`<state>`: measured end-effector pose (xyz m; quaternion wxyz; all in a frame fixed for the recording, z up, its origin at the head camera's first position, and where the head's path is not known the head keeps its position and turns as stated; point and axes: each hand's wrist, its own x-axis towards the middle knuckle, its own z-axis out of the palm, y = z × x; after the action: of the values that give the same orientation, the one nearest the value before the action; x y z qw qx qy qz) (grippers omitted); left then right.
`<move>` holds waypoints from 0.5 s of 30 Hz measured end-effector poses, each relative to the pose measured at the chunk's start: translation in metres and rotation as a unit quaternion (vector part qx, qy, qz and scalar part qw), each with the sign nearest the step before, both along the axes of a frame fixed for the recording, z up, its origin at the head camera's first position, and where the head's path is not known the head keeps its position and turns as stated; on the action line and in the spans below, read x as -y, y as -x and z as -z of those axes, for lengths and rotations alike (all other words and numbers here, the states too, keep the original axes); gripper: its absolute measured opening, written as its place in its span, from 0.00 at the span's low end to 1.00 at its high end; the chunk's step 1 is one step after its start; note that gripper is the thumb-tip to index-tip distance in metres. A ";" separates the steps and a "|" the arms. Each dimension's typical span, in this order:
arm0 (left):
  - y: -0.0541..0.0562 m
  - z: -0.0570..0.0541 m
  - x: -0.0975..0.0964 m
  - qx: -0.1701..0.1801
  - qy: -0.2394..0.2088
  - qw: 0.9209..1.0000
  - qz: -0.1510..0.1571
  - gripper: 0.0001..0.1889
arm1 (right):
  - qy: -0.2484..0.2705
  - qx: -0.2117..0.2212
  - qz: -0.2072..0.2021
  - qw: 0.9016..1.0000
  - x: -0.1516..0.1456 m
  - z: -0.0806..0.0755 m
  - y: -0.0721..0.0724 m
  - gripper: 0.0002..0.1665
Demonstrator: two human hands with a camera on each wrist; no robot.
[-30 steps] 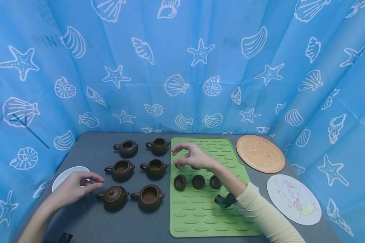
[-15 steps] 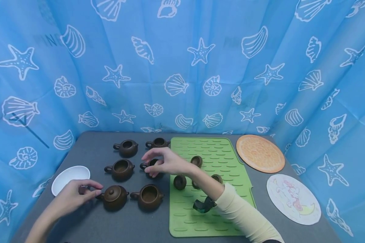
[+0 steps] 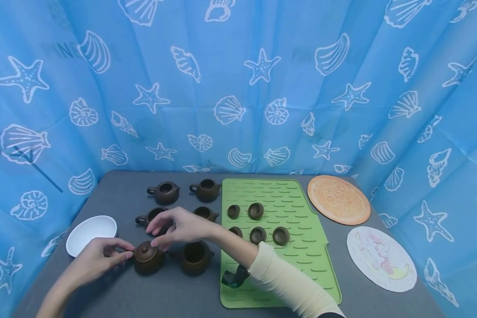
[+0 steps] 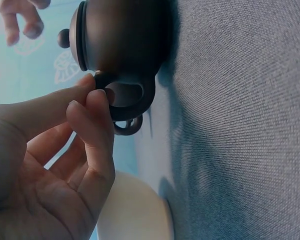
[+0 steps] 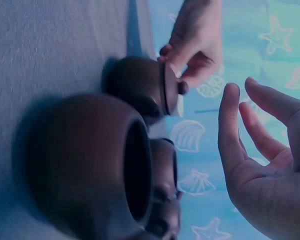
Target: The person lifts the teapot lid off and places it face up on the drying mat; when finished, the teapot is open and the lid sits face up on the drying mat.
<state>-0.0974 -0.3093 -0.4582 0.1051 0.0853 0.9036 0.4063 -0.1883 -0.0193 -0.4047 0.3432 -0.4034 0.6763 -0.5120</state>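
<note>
A dark brown teapot with its lid on (image 3: 148, 261) stands at the near left of the group of teapots. My left hand (image 3: 97, 257) pinches its handle (image 4: 135, 107) between thumb and fingertips. My right hand (image 3: 186, 227) hovers just right of the teapot's lid (image 3: 145, 250), its thumb and fingers apart with nothing between them. In the right wrist view a gap shows between the right fingertips and the lid knob (image 5: 182, 88). Just to the right stands an uncovered teapot (image 3: 195, 259); another uncovered teapot (image 3: 151, 216) is partly hidden behind my right hand.
Several more uncovered teapots (image 3: 206, 191) stand behind. Several small dark lids (image 3: 280, 236) lie on a green mat (image 3: 258, 289) to the right, under my right forearm. A white bowl (image 3: 83, 230) sits at left. Two round mats, one pizza-patterned (image 3: 338, 199) and one white (image 3: 381, 259), lie far right.
My right hand has moved left and nearer, from over the lids on the green mat to beside the lidded teapot. My left hand has taken hold of that teapot's handle.
</note>
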 end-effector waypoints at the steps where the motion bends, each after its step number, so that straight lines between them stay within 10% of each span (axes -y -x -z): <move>1: 0.000 0.000 0.000 0.001 0.000 1.000 0.000 0.12 | -0.006 0.009 -0.003 1.000 0.005 0.001 -0.001 0.21; 15: 0.000 0.001 0.000 0.023 -0.003 1.000 -0.017 0.14 | -0.078 0.017 0.000 0.997 0.037 0.022 -0.004 0.14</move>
<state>-0.0969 -0.3094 -0.4588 0.1185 0.0612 0.9011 0.4126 -0.1839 -0.0560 -0.4271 0.3853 -0.3669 0.7080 -0.4645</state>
